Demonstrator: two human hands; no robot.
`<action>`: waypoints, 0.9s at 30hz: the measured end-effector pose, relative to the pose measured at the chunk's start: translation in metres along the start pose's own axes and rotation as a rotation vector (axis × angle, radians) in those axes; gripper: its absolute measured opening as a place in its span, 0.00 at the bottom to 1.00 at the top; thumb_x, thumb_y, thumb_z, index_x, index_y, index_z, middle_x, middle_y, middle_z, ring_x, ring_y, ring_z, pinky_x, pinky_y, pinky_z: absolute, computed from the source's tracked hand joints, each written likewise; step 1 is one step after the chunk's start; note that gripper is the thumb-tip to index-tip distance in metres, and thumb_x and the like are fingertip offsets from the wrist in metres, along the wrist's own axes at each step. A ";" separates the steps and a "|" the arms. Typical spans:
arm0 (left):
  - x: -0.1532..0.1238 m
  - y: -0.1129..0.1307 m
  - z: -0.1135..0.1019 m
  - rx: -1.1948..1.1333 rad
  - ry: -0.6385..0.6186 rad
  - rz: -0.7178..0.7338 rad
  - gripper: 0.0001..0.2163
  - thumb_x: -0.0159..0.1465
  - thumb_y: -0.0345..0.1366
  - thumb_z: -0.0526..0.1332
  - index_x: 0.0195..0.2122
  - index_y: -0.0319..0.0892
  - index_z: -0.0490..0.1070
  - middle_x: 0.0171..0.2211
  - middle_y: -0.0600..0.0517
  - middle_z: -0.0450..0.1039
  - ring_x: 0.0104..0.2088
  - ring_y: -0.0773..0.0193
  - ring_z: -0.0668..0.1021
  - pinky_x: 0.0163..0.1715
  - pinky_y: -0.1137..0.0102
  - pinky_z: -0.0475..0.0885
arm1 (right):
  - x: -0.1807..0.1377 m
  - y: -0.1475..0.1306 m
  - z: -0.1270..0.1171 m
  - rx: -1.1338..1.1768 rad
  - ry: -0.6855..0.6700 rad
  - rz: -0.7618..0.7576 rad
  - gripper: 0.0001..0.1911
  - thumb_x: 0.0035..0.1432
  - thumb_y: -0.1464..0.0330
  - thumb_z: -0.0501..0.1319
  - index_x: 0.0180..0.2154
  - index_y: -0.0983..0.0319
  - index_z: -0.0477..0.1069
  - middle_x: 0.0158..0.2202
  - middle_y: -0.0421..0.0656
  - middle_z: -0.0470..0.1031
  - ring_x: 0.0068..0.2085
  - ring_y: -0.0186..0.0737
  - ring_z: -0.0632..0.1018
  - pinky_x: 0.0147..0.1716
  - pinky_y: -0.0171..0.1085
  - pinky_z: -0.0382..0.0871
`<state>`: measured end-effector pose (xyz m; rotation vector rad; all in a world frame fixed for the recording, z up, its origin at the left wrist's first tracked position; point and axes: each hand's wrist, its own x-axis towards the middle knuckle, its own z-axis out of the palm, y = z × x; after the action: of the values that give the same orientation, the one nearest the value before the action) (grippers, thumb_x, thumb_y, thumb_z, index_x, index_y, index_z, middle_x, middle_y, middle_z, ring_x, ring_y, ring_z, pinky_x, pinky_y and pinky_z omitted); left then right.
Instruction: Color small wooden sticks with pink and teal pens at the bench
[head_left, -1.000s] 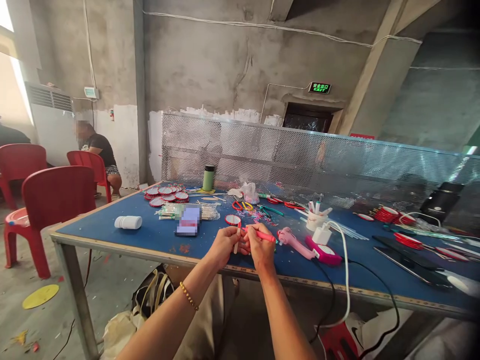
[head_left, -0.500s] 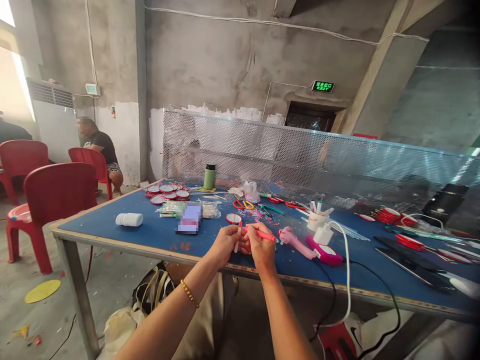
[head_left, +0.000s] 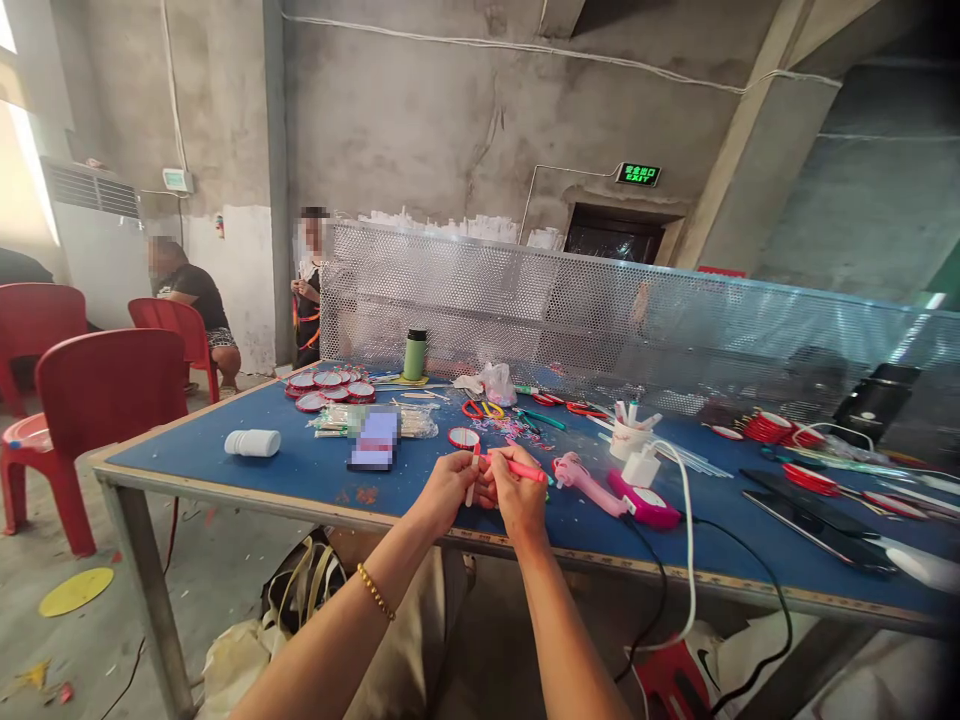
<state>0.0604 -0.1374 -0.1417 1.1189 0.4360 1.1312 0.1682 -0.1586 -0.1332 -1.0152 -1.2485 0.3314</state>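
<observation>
- A flat stick (head_left: 470, 492), red at its upper part, was pinched almost upright in the left hand (head_left: 444, 494), over the near edge of the blue tabletop (head_left: 315, 490).
- A pink-red pen (head_left: 530, 470) was pinched by the fingers of the right hand (head_left: 519, 496), its tip directed at the stick's red part; whether contact was made could not be told.
- The two hands were held close together.
- A round red-rimmed disc (head_left: 463, 438) was seen just beyond the stick's top; whether they were joined could not be told.
- On the left, a phone (head_left: 373, 442) was laid against a bagged bundle (head_left: 418, 422), and a white bottle (head_left: 253, 443) was laid on its side.
- More red-rimmed discs (head_left: 330, 379) were heaped farther back, near a green tumbler (head_left: 415, 357).
- Beyond the hands, coloured scraps (head_left: 526, 430) were scattered near orange-and-yellow scissors (head_left: 484, 410).
- On the right, a pink tool (head_left: 592, 488) was laid beside a magenta box (head_left: 651, 505), with a pen cup (head_left: 627, 440) set behind.
</observation>
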 end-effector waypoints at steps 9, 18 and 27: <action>0.000 -0.003 -0.001 -0.026 -0.013 0.001 0.23 0.47 0.50 0.73 0.31 0.37 0.70 0.22 0.51 0.74 0.20 0.67 0.76 0.24 0.71 0.74 | 0.000 0.003 0.000 -0.021 -0.014 -0.008 0.11 0.56 0.60 0.60 0.27 0.60 0.70 0.20 0.38 0.73 0.18 0.34 0.71 0.16 0.30 0.64; 0.000 -0.001 0.000 0.008 0.006 0.000 0.21 0.48 0.50 0.72 0.30 0.37 0.69 0.21 0.52 0.72 0.20 0.67 0.76 0.22 0.72 0.72 | 0.003 0.008 -0.001 -0.065 -0.018 -0.051 0.11 0.57 0.60 0.60 0.28 0.61 0.71 0.22 0.39 0.74 0.20 0.35 0.73 0.19 0.31 0.66; 0.002 0.000 0.001 -0.005 -0.001 0.004 0.24 0.47 0.53 0.72 0.30 0.37 0.69 0.21 0.52 0.71 0.20 0.67 0.75 0.25 0.69 0.73 | 0.004 0.010 -0.001 -0.033 -0.023 -0.037 0.11 0.57 0.61 0.61 0.28 0.61 0.71 0.19 0.37 0.71 0.20 0.35 0.72 0.19 0.31 0.66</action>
<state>0.0626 -0.1360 -0.1410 1.1164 0.4302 1.1350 0.1741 -0.1505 -0.1383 -1.0178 -1.2954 0.2959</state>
